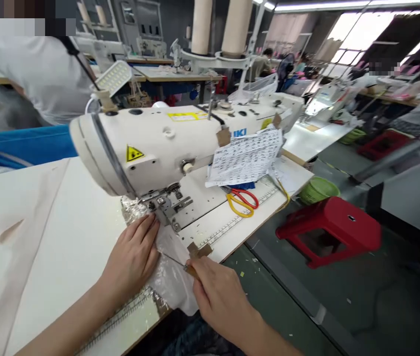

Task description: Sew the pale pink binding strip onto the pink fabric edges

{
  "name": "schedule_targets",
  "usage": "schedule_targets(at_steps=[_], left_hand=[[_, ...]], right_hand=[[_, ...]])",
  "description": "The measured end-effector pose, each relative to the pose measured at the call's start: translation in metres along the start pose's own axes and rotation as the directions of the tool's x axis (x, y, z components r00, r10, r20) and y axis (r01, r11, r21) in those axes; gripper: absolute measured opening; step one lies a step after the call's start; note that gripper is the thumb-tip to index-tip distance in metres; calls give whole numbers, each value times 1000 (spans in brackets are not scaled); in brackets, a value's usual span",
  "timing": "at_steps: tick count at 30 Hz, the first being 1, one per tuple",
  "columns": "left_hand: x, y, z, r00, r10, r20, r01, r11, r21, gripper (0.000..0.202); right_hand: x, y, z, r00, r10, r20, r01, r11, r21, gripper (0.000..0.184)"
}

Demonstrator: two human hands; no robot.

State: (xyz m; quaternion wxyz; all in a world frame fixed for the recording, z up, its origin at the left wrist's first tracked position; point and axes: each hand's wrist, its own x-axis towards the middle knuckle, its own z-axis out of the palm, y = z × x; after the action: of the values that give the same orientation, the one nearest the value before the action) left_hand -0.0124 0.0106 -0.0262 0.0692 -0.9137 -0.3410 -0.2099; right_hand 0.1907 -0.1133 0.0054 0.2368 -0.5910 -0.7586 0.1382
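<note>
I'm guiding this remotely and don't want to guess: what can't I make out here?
All in the head view:
- Most of the thin tool's handle: covered by the right hand.
- Most of the blades of the scissors: under the printed paper.
- The paper's writing: too small to read.
- Tops of the large thread cones: cut off by the upper edge.
</note>
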Motion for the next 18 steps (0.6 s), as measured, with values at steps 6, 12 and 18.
schedule_targets(at_steps=[6, 12, 18], left_hand=[[-3, -1, 3, 999, 39, -34, -39, 999, -2, 47], [-2, 4, -1, 996, 77, -54, -75, 996, 44, 46], [0, 5, -4, 992, 103, -69, -99, 993, 63, 44]], right_hand=[[6, -4, -6, 997, 25, 77, -20, 997, -70, 30], [9, -3, -2, 997, -9, 78, 18, 994, -105, 26], [15, -6, -1, 997, -46, 66, 57, 983, -176, 23]])
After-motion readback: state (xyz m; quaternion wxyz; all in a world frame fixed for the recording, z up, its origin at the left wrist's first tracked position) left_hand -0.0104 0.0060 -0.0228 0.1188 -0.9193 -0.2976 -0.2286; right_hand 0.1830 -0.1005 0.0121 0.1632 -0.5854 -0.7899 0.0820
